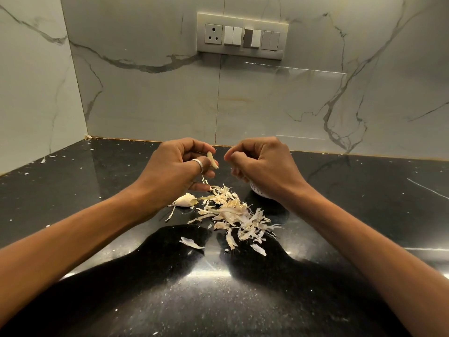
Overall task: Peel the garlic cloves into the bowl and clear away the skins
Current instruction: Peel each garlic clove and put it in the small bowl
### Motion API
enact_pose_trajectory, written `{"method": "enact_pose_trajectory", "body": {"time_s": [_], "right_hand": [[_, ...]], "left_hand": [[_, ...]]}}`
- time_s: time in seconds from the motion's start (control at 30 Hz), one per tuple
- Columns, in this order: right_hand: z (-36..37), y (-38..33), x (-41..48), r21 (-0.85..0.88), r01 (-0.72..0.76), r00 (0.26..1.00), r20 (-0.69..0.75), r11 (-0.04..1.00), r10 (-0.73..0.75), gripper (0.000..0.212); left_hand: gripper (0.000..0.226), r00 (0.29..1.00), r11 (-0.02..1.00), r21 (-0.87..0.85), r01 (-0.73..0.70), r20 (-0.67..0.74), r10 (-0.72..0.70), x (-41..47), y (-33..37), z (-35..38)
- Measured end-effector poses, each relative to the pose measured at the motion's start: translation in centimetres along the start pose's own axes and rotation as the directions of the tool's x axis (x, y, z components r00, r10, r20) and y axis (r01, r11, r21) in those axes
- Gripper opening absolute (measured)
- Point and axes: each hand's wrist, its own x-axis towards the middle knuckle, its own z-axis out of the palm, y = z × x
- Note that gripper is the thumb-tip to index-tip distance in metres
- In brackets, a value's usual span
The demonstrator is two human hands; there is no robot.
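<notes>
My left hand (177, 164), with a ring on one finger, pinches a pale garlic clove (211, 159) between thumb and fingertips above the black counter. My right hand (262, 161) is curled close beside it, thumb against forefinger, with nothing visible between them. A white bowl (258, 192) shows only as a sliver under my right wrist; its inside is hidden. An unpeeled garlic clove (185, 200) lies on the counter below my left hand. A loose pile of papery garlic skins (237, 216) spreads between my forearms.
The black polished counter (97, 181) runs into a corner of marble wall tiles at the back and left. A switch and socket panel (242, 36) sits on the back wall. Stray skin flecks (49, 156) dot the far left counter.
</notes>
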Motion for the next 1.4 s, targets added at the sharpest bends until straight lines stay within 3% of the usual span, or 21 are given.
{"method": "enact_pose_trajectory", "body": {"time_s": [0.1, 0.43, 0.6, 0.87, 0.97, 1.07, 1.23, 1.4], "right_hand": [[0.1, 0.1, 0.0, -0.022, 0.013, 0.999, 0.048, 1.000, -0.012, 0.008], [0.2, 0.1, 0.0, 0.159, 0.039, 0.982, 0.178, 0.986, -0.068, 0.024], [0.2, 0.1, -0.1, 0.160, 0.083, 0.986, 0.133, 0.984, -0.105, 0.020], [-1.4, -0.3, 0.4, 0.213, -0.032, 0.993, 0.116, 0.977, 0.007, 0.010], [-2.2, 0.1, 1.0, 0.093, -0.058, 0.998, 0.044, 0.994, 0.054, 0.009], [-3.4, 0.7, 1.6, -0.138, -0.061, 0.998, -0.028, 0.988, 0.058, 0.012], [-5.0, 0.7, 1.8, -0.377, -0.147, 0.988, -0.015, 0.915, 0.152, 0.018], [-4.9, 1.1, 1.6, -0.627, -0.175, 0.967, 0.036, 0.759, 0.252, 0.020]], "left_hand": [[0.017, 1.000, 1.000, 0.000, 0.001, -0.002, -0.001, 0.0, 0.0, 0.1], [0.017, 1.000, 1.000, -0.002, -0.009, -0.006, 0.009, 0.0, 0.1, -0.1], [0.021, 1.000, 1.000, 0.009, -0.017, 0.016, 0.017, 0.0, 0.2, 0.0], [0.012, 0.999, 0.993, 0.112, -0.046, 0.002, 0.046, 0.1, -0.2, -0.1], [0.008, 0.998, 0.985, 0.163, -0.049, -0.018, 0.052, 0.1, -0.2, -0.2], [0.010, 0.997, 0.975, 0.214, -0.063, -0.035, 0.072, 0.0, -0.2, -0.2], [0.017, 0.990, 0.944, 0.326, -0.056, -0.107, 0.096, 0.0, -0.1, -0.2], [0.034, 0.982, 0.924, 0.381, -0.032, -0.160, 0.100, 0.2, 0.0, -0.6]]}}
